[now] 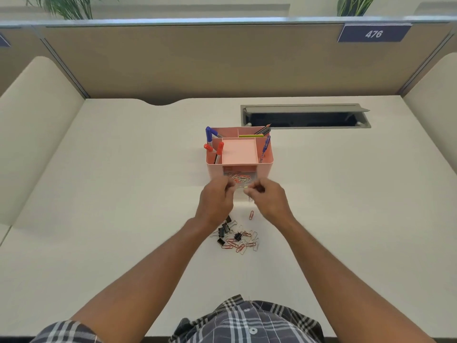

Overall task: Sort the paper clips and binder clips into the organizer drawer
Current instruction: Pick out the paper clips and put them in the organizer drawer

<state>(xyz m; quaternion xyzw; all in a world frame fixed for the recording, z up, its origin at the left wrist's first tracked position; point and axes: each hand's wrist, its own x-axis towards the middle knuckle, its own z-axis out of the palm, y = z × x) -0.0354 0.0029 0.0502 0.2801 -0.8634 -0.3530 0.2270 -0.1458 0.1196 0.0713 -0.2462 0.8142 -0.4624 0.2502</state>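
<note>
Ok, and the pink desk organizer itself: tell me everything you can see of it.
The pink desk organizer looks like matte plastic, a rounded box standing upright mid-desk. Its top is split into compartments around a square empty tray; the side and back slots hold blue and red pens and pencils. A clear drawer is pulled out at its front base, with paper clips inside. The left hand and right hand are at the drawer's front; contact with it is unclear.

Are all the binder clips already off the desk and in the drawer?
No, several black binder clips lie on the desk among loose paper clips, nearer the person than the pink organizer.
</note>
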